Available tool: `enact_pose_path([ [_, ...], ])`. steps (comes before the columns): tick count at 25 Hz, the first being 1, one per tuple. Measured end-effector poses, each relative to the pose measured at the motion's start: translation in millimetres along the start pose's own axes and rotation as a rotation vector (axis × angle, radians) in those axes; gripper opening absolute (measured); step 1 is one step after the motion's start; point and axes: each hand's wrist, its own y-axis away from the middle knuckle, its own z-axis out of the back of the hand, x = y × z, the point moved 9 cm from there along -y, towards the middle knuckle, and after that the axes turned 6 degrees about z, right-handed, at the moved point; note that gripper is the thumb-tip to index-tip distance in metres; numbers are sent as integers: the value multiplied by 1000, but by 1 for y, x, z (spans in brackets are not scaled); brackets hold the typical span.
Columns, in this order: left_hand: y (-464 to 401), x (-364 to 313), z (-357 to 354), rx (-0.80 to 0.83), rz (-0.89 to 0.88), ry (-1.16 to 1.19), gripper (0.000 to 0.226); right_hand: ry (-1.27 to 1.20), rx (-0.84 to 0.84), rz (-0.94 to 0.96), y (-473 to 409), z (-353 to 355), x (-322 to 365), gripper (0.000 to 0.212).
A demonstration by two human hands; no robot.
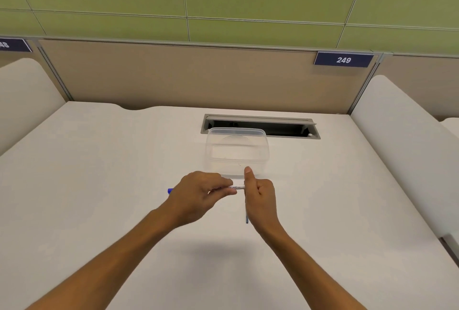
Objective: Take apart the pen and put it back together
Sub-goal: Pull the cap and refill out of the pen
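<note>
My left hand (198, 193) grips a white whiteboard pen barrel (236, 187), held level above the white desk. The barrel's blue end (170, 190) sticks out past the left side of that hand. My right hand (260, 200) has its fingers curled round a thin blue ink stick (247, 219), which hangs down below the palm. The right thumb points up, next to the barrel's open right end. How much of the stick lies inside the hand is hidden.
A clear plastic container (237, 151) stands just beyond my hands. Behind it is an open cable slot (260, 127) in the desk (99, 185). Beige partitions and white side panels bound the desk at the back, left and right.
</note>
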Motion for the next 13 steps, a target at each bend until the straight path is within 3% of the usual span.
enact_pose_path([
  [3, -7, 15, -6, 282, 267, 409, 18, 74, -25, 333, 2, 6, 38, 63],
  [5, -5, 8, -10, 456, 276, 447, 18, 196, -53, 674, 12, 10, 72, 57],
  [7, -5, 4, -8, 475, 261, 438, 18, 250, -60, 812, 15, 11, 79, 56],
  [8, -7, 4, -3, 413, 259, 420, 17, 253, -70, 748, 11, 13, 74, 55],
  [10, -8, -1, 8, 251, 192, 227, 20, 187, -44, 396, -2, 11, 43, 58],
  [13, 0, -29, 8, 27, -188, -534, 21, -67, 107, -200, -2, -8, -15, 58],
])
